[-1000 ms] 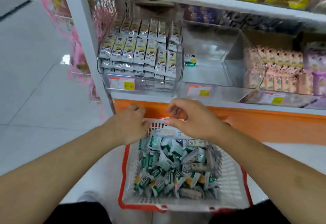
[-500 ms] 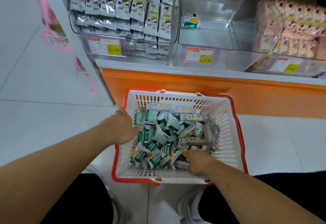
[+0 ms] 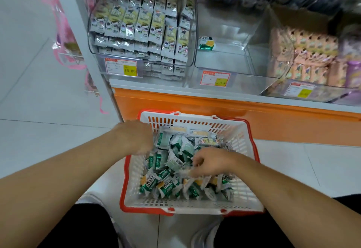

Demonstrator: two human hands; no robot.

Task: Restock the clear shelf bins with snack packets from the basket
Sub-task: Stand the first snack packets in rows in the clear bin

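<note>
Both hands in the white basket (image 3: 242, 136). Right hand (image 3: 212, 162) has fingers curled into the green snack packets (image 3: 175, 161) beneath it, pinching some. Left hand (image 3: 134, 137) is blurred at the near rim, grip unclear. Packets look light, crinkly, slippery; grab several by the bodies. Middle clear bin (image 3: 234, 66) ahead holds one.

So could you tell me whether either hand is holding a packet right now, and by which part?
The right hand is curled down among the packets, but blur hides any grip. The left hand reaches in too; its fingers are hidden.
</note>
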